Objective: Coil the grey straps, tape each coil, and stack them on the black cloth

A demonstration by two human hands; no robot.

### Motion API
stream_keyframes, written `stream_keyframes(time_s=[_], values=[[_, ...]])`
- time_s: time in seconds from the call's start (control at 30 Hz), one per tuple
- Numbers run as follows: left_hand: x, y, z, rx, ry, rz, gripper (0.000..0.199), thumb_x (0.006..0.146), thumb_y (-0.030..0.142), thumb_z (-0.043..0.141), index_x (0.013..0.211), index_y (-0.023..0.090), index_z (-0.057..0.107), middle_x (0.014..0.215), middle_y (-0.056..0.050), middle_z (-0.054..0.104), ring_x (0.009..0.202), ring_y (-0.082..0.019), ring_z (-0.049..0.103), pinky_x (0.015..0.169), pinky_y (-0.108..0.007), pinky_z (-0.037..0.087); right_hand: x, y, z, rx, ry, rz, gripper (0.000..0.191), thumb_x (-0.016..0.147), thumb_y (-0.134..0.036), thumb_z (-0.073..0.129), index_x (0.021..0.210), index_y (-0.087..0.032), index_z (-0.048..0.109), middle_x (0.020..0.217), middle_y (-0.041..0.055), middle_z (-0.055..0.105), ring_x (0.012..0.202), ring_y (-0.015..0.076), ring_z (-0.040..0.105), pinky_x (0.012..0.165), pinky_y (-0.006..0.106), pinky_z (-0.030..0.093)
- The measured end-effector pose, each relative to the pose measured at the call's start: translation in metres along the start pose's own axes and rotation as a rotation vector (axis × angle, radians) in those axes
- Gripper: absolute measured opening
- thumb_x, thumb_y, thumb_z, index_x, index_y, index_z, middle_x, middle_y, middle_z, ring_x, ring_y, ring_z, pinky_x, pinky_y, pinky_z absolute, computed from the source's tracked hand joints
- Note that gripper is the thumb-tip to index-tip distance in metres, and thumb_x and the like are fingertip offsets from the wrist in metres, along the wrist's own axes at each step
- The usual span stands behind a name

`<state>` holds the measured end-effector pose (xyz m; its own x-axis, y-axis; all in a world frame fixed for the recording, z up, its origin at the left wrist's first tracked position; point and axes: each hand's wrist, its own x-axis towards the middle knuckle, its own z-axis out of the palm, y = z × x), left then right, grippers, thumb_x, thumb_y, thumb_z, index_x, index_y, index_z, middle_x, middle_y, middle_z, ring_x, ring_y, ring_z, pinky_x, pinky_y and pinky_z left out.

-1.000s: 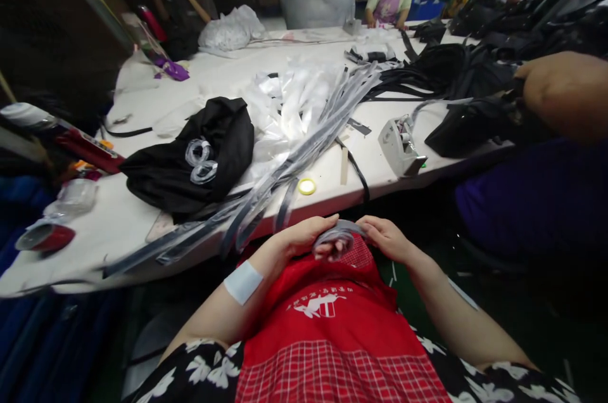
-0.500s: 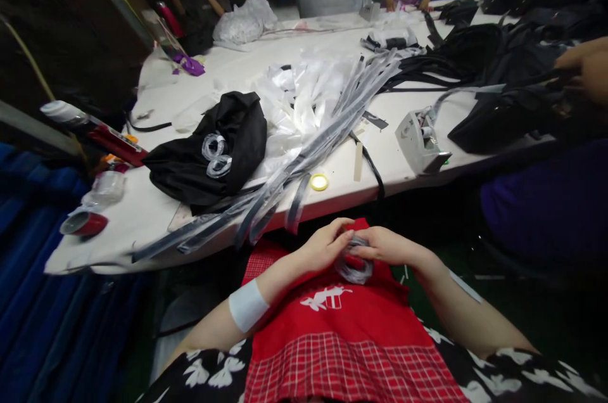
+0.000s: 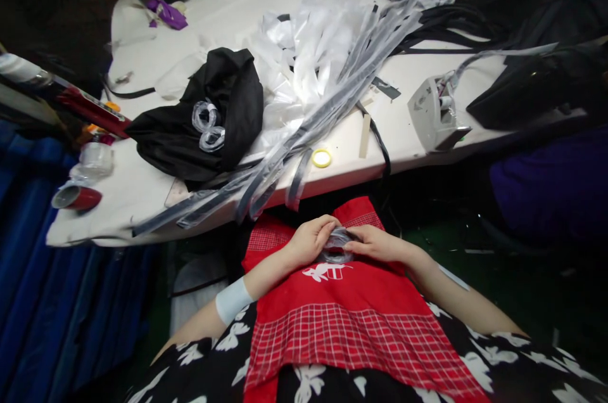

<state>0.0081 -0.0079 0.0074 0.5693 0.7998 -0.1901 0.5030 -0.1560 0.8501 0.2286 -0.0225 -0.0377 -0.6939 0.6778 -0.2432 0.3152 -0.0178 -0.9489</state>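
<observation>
Above my lap, in front of the red apron [image 3: 304, 289], a coil of clear strip [image 3: 338, 244] is held between my two hands. My left hand [image 3: 311, 239] grips its left side with bent fingers. On the right side, my right hand [image 3: 373, 243] pinches the coil between thumb and fingers. Two similar clear coils [image 3: 211, 138] lie on a bunched black cloth [image 3: 247, 92] on the table. Long clear-and-dark strips [image 3: 313, 127] run diagonally over the table and hang past its front edge.
The white table [image 3: 346, 178] carries a yellow ring [image 3: 322, 158], a small grey dispenser [image 3: 434, 115], crumpled clear plastic [image 3: 308, 61] and black straps and bags at the right. At the left are a red cup [image 3: 83, 198] and a clear jar [image 3: 97, 160]. Purple clothing shows at the right.
The view has tipped downward, so the people at the back are out of frame. My hands have shifted on the coil, which now lies flatter and more fully between them.
</observation>
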Motion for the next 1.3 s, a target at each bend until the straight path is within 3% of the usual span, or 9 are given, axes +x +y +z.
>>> stream_keyframes(time_s=[0.27,0.37,0.5,0.63,0.77,0.87,0.97,1.07,1.3], values=[[0.004,0.003,-0.013,-0.061,-0.166,0.018,0.033,0.094,0.038,0.048,0.099,0.015,0.072,0.094,-0.006,0.073,0.085,-0.017,0.064,0.079,-0.025,0.047,0.019,-0.015,-0.017,-0.119,-0.146,-0.075,0.041,0.091,-0.053,0.056,0.102,-0.015,0.068,0.087,0.0028,0.068,0.076,0.0169,0.061,0.068,0.025,0.045],[0.003,-0.003,-0.007,-0.077,-0.107,-0.049,0.037,0.094,0.04,0.048,0.097,0.015,0.074,0.092,-0.006,0.074,0.084,-0.018,0.065,0.077,-0.025,0.047,0.032,-0.015,-0.055,-0.268,0.202,-0.086,0.032,0.096,-0.043,0.05,0.097,-0.016,0.068,0.09,0.005,0.07,0.082,0.0182,0.063,0.075,0.027,0.048],[0.002,-0.011,-0.003,-0.19,-0.071,-0.104,0.042,0.093,0.046,0.048,0.099,0.013,0.074,0.093,-0.008,0.074,0.081,-0.018,0.065,0.073,-0.025,0.047,0.056,-0.001,-0.123,-0.849,0.795,-0.058,0.032,0.095,-0.017,0.044,0.121,-0.012,0.062,0.123,0.0175,0.063,0.108,0.0282,0.058,0.097,0.042,0.043],[0.001,-0.013,-0.003,-0.215,-0.05,-0.127,0.042,0.091,0.045,0.05,0.099,0.012,0.074,0.094,-0.009,0.074,0.083,-0.02,0.065,0.074,-0.026,0.047,0.078,0.013,-0.168,-1.251,0.699,-0.086,0.038,0.093,-0.008,0.041,0.125,-0.011,0.061,0.141,0.0186,0.052,0.125,0.0329,0.048,0.106,0.048,0.035],[-0.001,-0.018,-0.003,-0.219,-0.032,-0.144,0.043,0.09,0.047,0.05,0.099,0.012,0.074,0.094,-0.009,0.074,0.084,-0.02,0.065,0.076,-0.027,0.048,0.088,0.006,-0.184,-1.264,0.628,-0.135,0.026,0.091,-0.01,0.049,0.105,-0.015,0.071,0.114,0.0139,0.069,0.106,0.0282,0.058,0.099,0.042,0.041],[-0.001,-0.021,-0.005,-0.247,-0.044,-0.143,0.044,0.09,0.049,0.05,0.1,0.013,0.074,0.094,-0.008,0.074,0.083,-0.018,0.064,0.075,-0.026,0.047,0.081,-0.017,-0.169,-1.172,0.73,-0.172,0.026,0.094,-0.012,0.048,0.105,-0.016,0.071,0.105,0.0123,0.071,0.1,0.0262,0.062,0.093,0.04,0.046],[0.0,-0.022,-0.006,-0.296,-0.068,-0.156,0.047,0.091,0.052,0.048,0.1,0.013,0.074,0.092,-0.007,0.073,0.078,-0.016,0.061,0.069,-0.024,0.046,0.055,-0.047,-0.12,-0.59,0.858,-0.336,0.022,0.097,-0.025,0.051,0.108,-0.018,0.068,0.097,0.0087,0.072,0.083,0.0201,0.067,0.077,0.033,0.053],[0.003,-0.023,-0.004,-0.43,-0.077,-0.242,0.053,0.09,0.058,0.048,0.099,0.013,0.073,0.079,-0.005,0.069,0.061,-0.012,0.055,0.057,-0.022,0.044,0.02,-0.072,-0.06,-0.074,0.688,-0.412,0.013,0.092,-0.031,0.061,0.096,-0.02,0.067,0.078,0.0029,0.069,0.063,0.016,0.064,0.062,0.029,0.053],[0.004,-0.027,0.001,-0.639,-0.07,-0.378,0.061,0.084,0.065,0.055,0.104,0.01,0.07,0.063,0.0,0.059,0.045,-0.008,0.047,0.044,-0.021,0.041,-0.013,-0.06,0.006,-0.386,0.547,-0.525,0.006,0.086,-0.017,0.061,0.089,-0.021,0.065,0.08,0.0049,0.071,0.071,0.0168,0.066,0.066,0.029,0.052]])
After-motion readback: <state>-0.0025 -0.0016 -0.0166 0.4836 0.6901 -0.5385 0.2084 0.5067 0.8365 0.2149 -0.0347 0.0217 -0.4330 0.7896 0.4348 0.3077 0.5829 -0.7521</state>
